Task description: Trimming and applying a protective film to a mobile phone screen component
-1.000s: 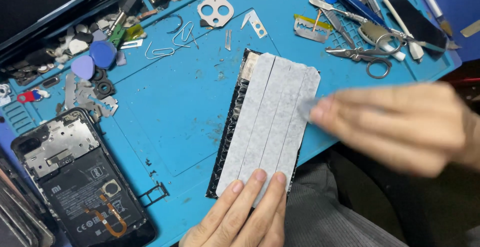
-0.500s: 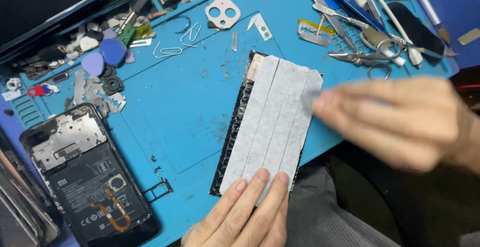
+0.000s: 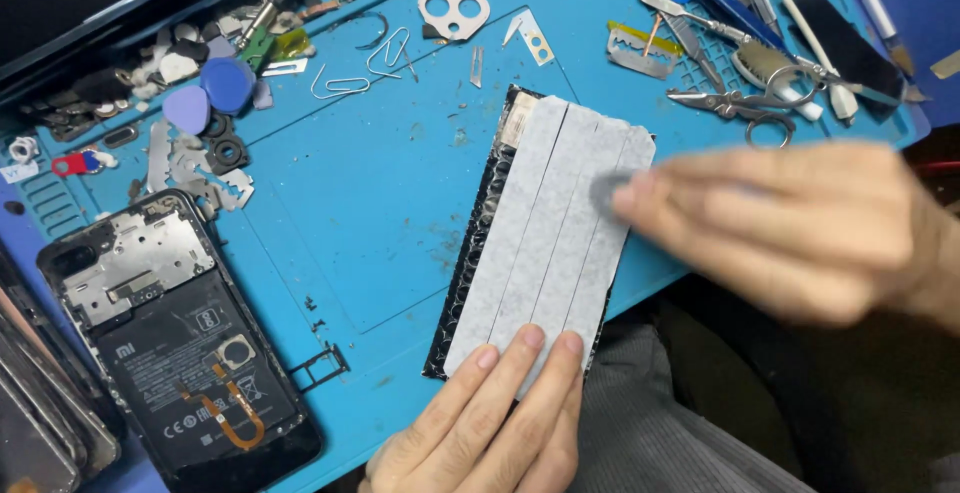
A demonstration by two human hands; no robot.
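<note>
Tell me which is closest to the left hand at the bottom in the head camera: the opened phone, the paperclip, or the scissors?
From the left hand, which presses the bottom end of the panel covered in white strips:
1. Opened phone, to its left at the mat's lower left corner.
2. Paperclip, farther up the blue mat, left of centre.
3. Scissors, at the upper right among the tools.

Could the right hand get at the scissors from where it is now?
Probably yes. The right hand rubs the taped panel, and the scissors lie on the blue mat just beyond its fingers, uncovered, with only small tools beside them.
</note>
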